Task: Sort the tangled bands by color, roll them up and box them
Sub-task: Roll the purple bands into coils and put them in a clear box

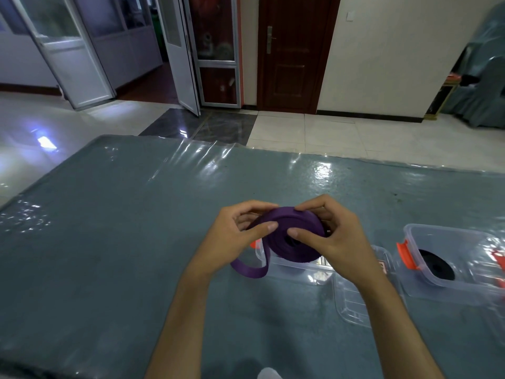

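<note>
A purple band [293, 248], wound into a thick roll, is held above the table between both hands. My left hand [235, 236] pinches its left side, thumb on top. My right hand [333, 236] grips the right side with the thumb pressed near the roll's centre hole. A loose purple tail [247, 269] loops down to the table at the left. Under the roll stands a clear plastic box [295, 266], partly hidden. A second clear box [448, 258] with orange latches at the right holds a rolled black band [437, 265].
A clear lid [352, 305] lies on the table below my right forearm. The table [109, 242] wears a blue-grey cloth under shiny plastic film. Beyond its far edge are tiled floor, glass doors and a brown door.
</note>
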The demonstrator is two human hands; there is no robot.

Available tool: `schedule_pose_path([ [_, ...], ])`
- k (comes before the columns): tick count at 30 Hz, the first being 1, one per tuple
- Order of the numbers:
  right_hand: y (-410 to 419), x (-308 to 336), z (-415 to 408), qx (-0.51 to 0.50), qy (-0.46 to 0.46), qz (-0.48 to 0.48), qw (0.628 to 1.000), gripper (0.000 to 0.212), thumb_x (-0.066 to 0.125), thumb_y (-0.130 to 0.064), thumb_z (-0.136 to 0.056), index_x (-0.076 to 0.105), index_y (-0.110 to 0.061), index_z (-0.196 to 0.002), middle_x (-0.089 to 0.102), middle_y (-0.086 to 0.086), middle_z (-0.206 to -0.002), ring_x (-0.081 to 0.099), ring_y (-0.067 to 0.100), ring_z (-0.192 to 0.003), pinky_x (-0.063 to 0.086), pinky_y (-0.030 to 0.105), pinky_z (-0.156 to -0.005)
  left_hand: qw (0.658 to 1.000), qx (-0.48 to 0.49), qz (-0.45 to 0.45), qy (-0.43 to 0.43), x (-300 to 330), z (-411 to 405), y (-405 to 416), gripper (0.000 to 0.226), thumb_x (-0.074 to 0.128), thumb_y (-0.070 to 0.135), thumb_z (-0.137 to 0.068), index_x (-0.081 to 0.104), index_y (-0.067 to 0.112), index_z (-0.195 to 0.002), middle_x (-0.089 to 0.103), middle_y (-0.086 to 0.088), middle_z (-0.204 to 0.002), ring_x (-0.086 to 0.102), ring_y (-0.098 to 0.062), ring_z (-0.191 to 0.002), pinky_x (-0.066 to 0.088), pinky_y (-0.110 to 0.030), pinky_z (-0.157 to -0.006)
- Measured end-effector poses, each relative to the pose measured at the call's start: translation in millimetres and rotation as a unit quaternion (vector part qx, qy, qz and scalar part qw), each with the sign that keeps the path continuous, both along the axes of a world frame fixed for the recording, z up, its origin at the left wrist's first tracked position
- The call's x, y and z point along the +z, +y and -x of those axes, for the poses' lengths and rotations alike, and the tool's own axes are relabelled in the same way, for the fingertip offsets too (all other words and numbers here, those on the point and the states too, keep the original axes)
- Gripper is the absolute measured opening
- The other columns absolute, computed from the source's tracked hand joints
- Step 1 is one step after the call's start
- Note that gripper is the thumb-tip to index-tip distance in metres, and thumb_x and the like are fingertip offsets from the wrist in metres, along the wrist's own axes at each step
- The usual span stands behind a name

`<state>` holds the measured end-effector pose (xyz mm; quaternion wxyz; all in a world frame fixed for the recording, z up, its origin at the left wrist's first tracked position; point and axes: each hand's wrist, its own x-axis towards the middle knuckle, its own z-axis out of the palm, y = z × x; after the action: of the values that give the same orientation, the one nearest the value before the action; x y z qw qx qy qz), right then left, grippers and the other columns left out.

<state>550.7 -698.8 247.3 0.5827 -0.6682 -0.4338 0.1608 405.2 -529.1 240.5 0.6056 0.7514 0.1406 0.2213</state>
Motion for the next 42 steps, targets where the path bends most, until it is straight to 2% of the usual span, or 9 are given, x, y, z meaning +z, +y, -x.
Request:
schedule_pose_path([
  [7,-5.6,3.9,-4.7,0.071,0.061,0.017,0.995,0.026,0.064,-0.034,-0.094,0.067,-0.032,-0.12,0.079,0.009,-0.088,0.076,0.027,-0.081,0.06,0.038,-0.071,0.999,0.007,0.037,-0.028,-1.2,3.4,0.5,0.045,0.085,0.006,-0.082,0.07,0.021,-0.122,0.075,-0.013,-0.106,0.073,-0.028,-0.104,0.058,-0.043,-0.101],
  [12,0.1,3.8,0.5,0.047,0.01,0.042,0.998,0.026,0.061,-0.037,-0.096,0.066,-0.035,-0.121,0.08,-0.001,-0.087,0.075,0.019,-0.08,0.057,0.029,-0.069,1.0,0.003,0.013,-0.024,-2.4,4.2,3.5,0.034,0.086,0.013,-0.083,0.074,0.023,-0.113,0.076,-0.004,-0.11,0.071,-0.019,-0.108,0.057,-0.041,-0.102],
  [16,3.5,5.1,3.4,0.022,-0.059,0.025,0.998,0.021,0.059,-0.032,-0.1,0.075,-0.028,-0.113,0.078,-0.013,-0.102,0.074,0.014,-0.098,0.059,0.027,-0.08,0.998,0.005,0.036,-0.058,-2.5,3.1,2.4,0.028,0.085,0.009,-0.08,0.073,0.01,-0.106,0.077,-0.003,-0.101,0.073,-0.019,-0.1,0.058,-0.03,-0.093],
  [22,-3.3,10.3,-5.9,0.106,0.02,0.05,0.993,0.019,0.074,-0.027,-0.091,0.075,-0.027,-0.109,0.08,0.007,-0.092,0.077,0.028,-0.085,0.062,0.039,-0.071,0.993,0.002,0.083,-0.085,-8.4,1.3,-2.6,0.022,0.085,0.006,-0.074,0.076,0.008,-0.093,0.076,-0.008,-0.092,0.074,-0.017,-0.09,0.059,-0.025,-0.082],
  [25,-5.8,10.5,-6.2,0.085,0.032,0.0,0.996,0.024,0.074,-0.015,-0.088,0.078,-0.016,-0.112,0.08,0.003,-0.106,0.077,0.024,-0.097,0.063,0.034,-0.081,0.99,-0.025,0.11,-0.079,-7.3,1.0,-0.4,0.025,0.082,0.005,-0.076,0.078,0.009,-0.101,0.078,-0.006,-0.098,0.075,-0.018,-0.096,0.06,-0.027,-0.086],
  [29,-6.7,10.4,-5.1,0.032,0.051,-0.027,0.998,0.022,0.073,-0.019,-0.087,0.078,-0.016,-0.109,0.081,0.006,-0.095,0.078,0.025,-0.087,0.064,0.031,-0.073,0.989,-0.067,0.129,-0.042,-8.3,1.4,2.9,0.042,0.082,0.006,-0.079,0.077,0.017,-0.119,0.077,-0.01,-0.118,0.073,-0.028,-0.113,0.058,-0.034,-0.096],
  [32,-9.5,12.1,-8.3,0.069,0.112,0.011,0.991,0.023,0.074,-0.021,-0.086,0.069,-0.02,-0.109,0.079,0.014,-0.09,0.077,0.033,-0.082,0.062,0.037,-0.065,0.992,-0.027,0.114,-0.055,-7.1,1.5,0.7,0.036,0.085,0.005,-0.078,0.079,0.017,-0.112,0.079,-0.009,-0.112,0.075,-0.027,-0.107,0.061,-0.037,-0.093],
  [37,-17.0,14.7,-18.6,0.114,0.128,0.065,0.983,0.049,0.081,-0.013,-0.081,0.063,-0.027,-0.125,0.078,0.019,-0.099,0.076,0.042,-0.09,0.063,0.056,-0.078,0.991,0.036,0.114,-0.062,-12.3,-5.9,-4.1,0.028,0.091,0.012,-0.07,0.077,0.022,-0.092,0.08,-0.004,-0.099,0.076,-0.021,-0.096,0.059,-0.029,-0.088],
  [42,-18.5,9.1,-16.9,0.009,0.169,-0.027,0.985,0.043,0.082,-0.014,-0.076,0.071,-0.019,-0.118,0.079,0.018,-0.099,0.075,0.045,-0.091,0.065,0.046,-0.074,0.986,-0.021,0.159,-0.042,-22.1,-11.5,-6.9,0.044,0.083,0.008,-0.082,0.075,0.02,-0.123,0.076,-0.01,-0.119,0.073,-0.026,-0.11,0.059,-0.04,-0.094],
])
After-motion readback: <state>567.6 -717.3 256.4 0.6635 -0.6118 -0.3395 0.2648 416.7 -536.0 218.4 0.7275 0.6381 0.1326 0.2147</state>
